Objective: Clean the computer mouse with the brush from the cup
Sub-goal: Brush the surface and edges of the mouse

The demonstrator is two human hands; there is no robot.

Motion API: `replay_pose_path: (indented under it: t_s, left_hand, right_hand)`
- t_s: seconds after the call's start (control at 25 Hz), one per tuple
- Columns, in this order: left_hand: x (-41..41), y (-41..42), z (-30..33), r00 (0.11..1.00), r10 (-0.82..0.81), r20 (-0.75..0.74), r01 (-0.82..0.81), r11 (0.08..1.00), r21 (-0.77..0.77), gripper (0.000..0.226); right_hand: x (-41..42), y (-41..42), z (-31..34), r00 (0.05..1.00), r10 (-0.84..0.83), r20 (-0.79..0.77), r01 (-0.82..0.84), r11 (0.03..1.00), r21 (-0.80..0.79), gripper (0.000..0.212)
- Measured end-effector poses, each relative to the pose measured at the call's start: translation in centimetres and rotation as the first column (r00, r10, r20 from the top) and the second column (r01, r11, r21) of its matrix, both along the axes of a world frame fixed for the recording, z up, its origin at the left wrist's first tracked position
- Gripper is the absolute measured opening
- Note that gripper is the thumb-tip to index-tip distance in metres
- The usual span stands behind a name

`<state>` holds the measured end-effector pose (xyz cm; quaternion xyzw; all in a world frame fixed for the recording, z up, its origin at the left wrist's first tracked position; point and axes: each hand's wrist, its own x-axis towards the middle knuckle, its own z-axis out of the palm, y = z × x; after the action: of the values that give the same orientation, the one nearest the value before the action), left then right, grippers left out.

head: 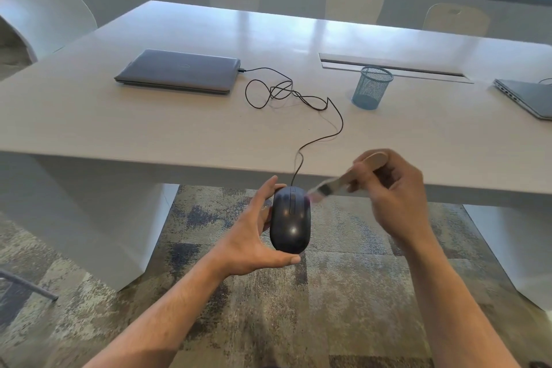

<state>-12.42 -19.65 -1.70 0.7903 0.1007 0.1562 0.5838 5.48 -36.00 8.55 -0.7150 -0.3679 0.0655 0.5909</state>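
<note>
White table (185,128) across upper frame. Mouse (290,219) at lower centre, off the table, gripped by left hand (252,236). Brush (337,184) pinched in right hand (394,197), bristles touching mouse front. Cup (372,87) emptied, upper right. Brushing judged underway, unfinished.

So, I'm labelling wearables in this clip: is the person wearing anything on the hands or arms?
Nothing that shows. Both forearms are bare from the bottom of the picture up, with no sleeves in view. The left hand and right hand have no gloves, and no rings, watch or wristband are visible on them.
</note>
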Motion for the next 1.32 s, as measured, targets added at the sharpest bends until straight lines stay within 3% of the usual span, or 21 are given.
replay_pose_path:
  t_s: [0.08, 0.16, 0.24, 0.32, 0.44, 0.48, 0.6, 0.76, 0.88, 0.96, 1.04, 1.12, 1.24, 1.32]
  left_hand:
    - [-0.2, 0.0, 0.0, 1.0, -0.012, 0.002, 0.012, 1.0, -0.01, 0.128]
    - [-0.2, 0.0, 0.0, 1.0, -0.009, 0.003, 0.009, 1.0, -0.017, 0.127]
    - [-0.2, 0.0, 0.0, 1.0, -0.012, 0.003, 0.012, 1.0, -0.017, 0.127]
    - [-0.2, -0.1, -0.2, 1.0, -0.031, 0.0, 0.031, 1.0, -0.003, 0.127]
    - [-0.3, -0.1, -0.3, 0.999, -0.044, -0.011, 0.044, 0.999, 0.002, 0.129]
    - [-0.2, -0.1, -0.3, 0.999, -0.045, -0.011, 0.045, 0.999, 0.001, 0.129]
    - [-0.3, -0.3, -0.2, 0.999, -0.046, -0.015, 0.046, 0.999, 0.006, 0.129]
    - [-0.4, -1.0, -0.2, 0.998, -0.067, -0.007, 0.067, 0.998, 0.008, 0.128]
    - [-0.5, -1.3, -0.2, 0.998, -0.068, -0.011, 0.068, 0.998, -0.005, 0.127]
    - [-0.6, -1.4, -0.3, 0.997, -0.072, -0.018, 0.072, 0.997, -0.008, 0.127]
    - [-0.8, -1.5, -0.4, 0.997, -0.079, -0.016, 0.079, 0.997, -0.008, 0.127]
    - [-0.9, -1.6, -0.5, 0.997, -0.081, -0.009, 0.081, 0.997, -0.015, 0.127]
    - [-1.1, -1.7, -0.6, 0.997, -0.078, -0.009, 0.077, 0.997, -0.023, 0.128]
    - [-1.1, -1.7, -0.7, 0.997, -0.082, -0.009, 0.082, 0.997, -0.013, 0.129]
  right_hand:
    - [0.7, 0.2, 0.5, 0.997, -0.049, 0.064, 0.044, 0.996, 0.078, 0.015]
    - [0.8, 0.0, 0.8, 0.983, 0.182, 0.018, -0.183, 0.978, 0.099, 0.007]
    - [0.5, 0.1, 0.7, 0.925, 0.376, -0.047, -0.375, 0.927, 0.024, 0.008]
    - [0.5, 0.7, 0.4, 0.95, 0.311, -0.03, -0.312, 0.95, -0.031, 0.008]
    - [1.1, 1.6, 0.3, 0.999, 0.02, 0.045, -0.022, 0.999, 0.024, 0.019]
    - [1.4, 1.5, 0.4, 0.999, 0.024, 0.034, -0.026, 0.998, 0.055, 0.017]
    - [1.2, 1.6, 0.5, 0.969, 0.239, -0.057, -0.233, 0.968, 0.088, 0.016]
    - [1.2, 2.4, 0.2, 0.997, 0.046, 0.056, -0.048, 0.999, 0.021, 0.017]
    - [1.7, 2.1, 0.2, 0.981, 0.175, -0.088, -0.167, 0.982, 0.092, 0.01]
    - [1.6, 2.1, 0.1, 0.966, 0.233, -0.108, -0.231, 0.972, 0.038, 0.013]
    - [1.7, 2.3, -0.4, 0.996, 0.09, 0.002, -0.09, 0.995, -0.037, 0.016]
    - [1.9, 2.4, -0.4, 1.0, 0.003, 0.024, -0.003, 1.0, 0.011, 0.015]
    - [1.9, 2.7, -0.4, 0.981, 0.167, -0.096, -0.155, 0.98, 0.124, 0.016]
    - [1.9, 2.7, -0.5, 0.977, 0.198, -0.072, -0.197, 0.98, 0.033, 0.019]
